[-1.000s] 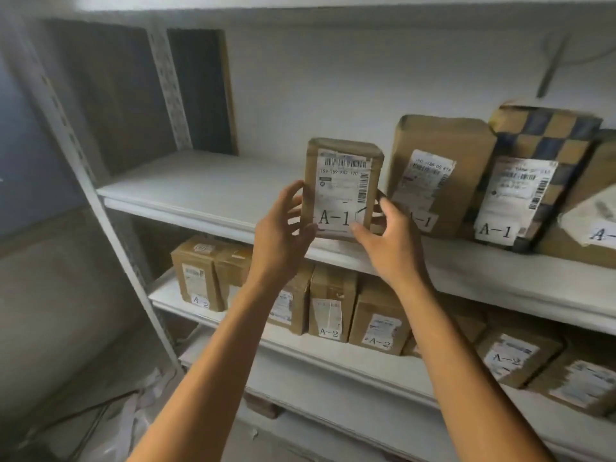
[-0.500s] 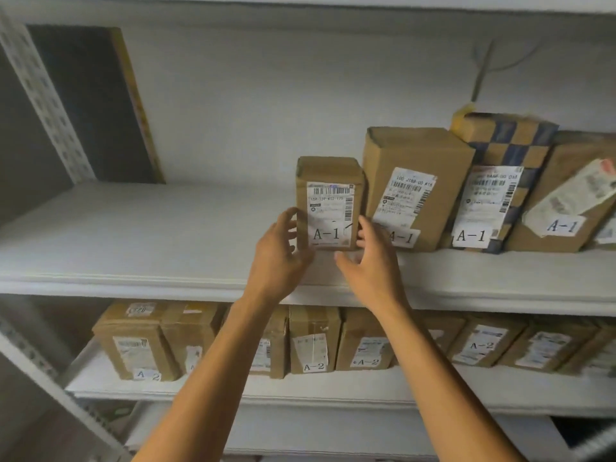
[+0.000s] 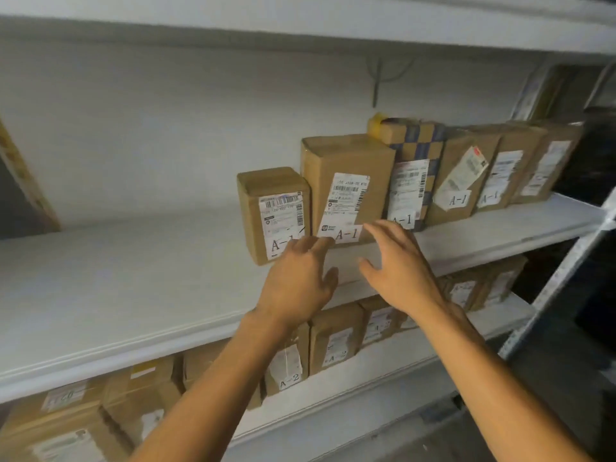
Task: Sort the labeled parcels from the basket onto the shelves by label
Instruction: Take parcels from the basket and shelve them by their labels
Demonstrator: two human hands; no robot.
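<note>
The small A-1 parcel [image 3: 273,211] is standing upright on the upper shelf [image 3: 133,278], touching a taller A-1 parcel [image 3: 346,185] on its right. The left hand [image 3: 296,278] is reaching its straight fingers to the small parcel's lower front; the right hand [image 3: 396,265] is hovering spread, holding nothing.

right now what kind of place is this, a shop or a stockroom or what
Most likely a parcel sorting or storage room. White metal shelves hold rows of brown cardboard parcels with shipping labels: those on the upper shelf, like the small box, are marked A-1, and those on the lower shelf A-2.
</note>
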